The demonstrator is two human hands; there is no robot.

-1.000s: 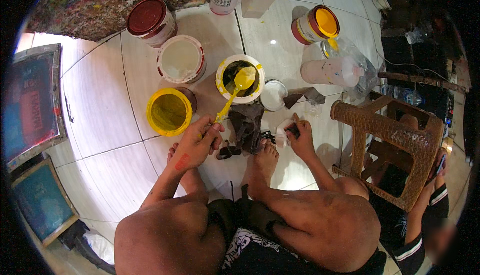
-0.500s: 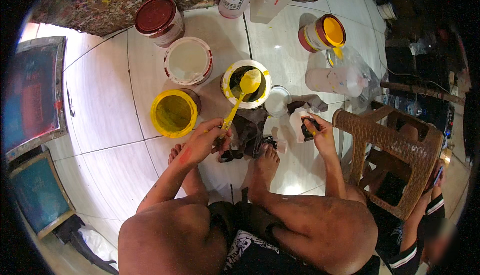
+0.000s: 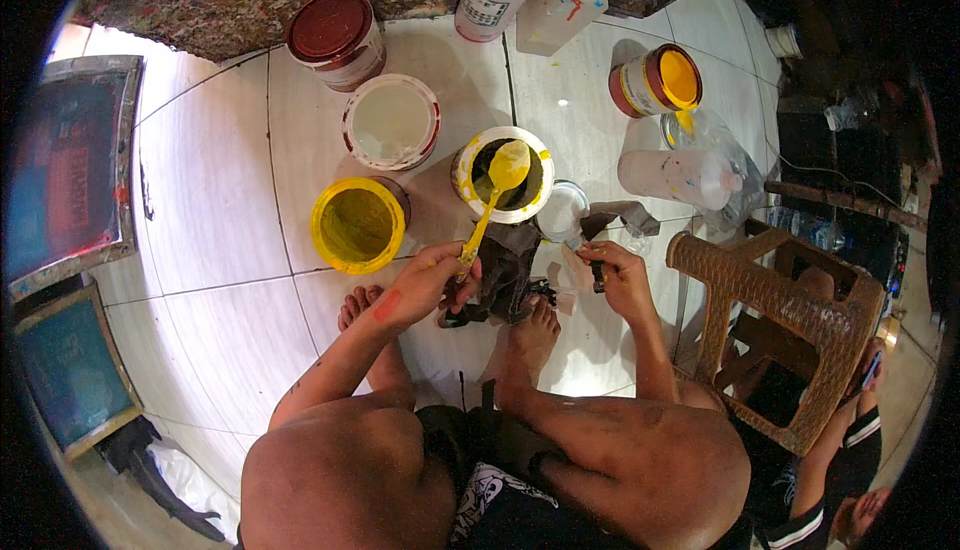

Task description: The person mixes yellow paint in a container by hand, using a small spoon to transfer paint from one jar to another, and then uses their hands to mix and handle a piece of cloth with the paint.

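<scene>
My left hand (image 3: pixel 432 284) grips the handle of a yellow-coated spoon (image 3: pixel 492 195). Its bowl hangs over an open paint tub (image 3: pixel 504 174) with dark contents and a yellow-smeared white rim. My right hand (image 3: pixel 617 276) holds a small dark object near a small round clear lid (image 3: pixel 561 212) on the floor. A dark rag (image 3: pixel 510 268) lies between my hands, just in front of my bare feet (image 3: pixel 530 335). I am squatting on white floor tiles.
A yellow-lined open tub (image 3: pixel 355 224), a white-lidded tub (image 3: pixel 391 123), a red-lidded tub (image 3: pixel 335 38), a tilted can of yellow paint (image 3: pixel 658 80) and plastic bottles (image 3: pixel 678 176) surround me. Framed screens (image 3: pixel 70 165) lean at left. A woven plastic stool (image 3: pixel 775 330) stands at right, another person beside it.
The view has shifted slightly. My left hand keeps the spoon over the dark tub, and my right hand has moved a little toward the small clear lid.
</scene>
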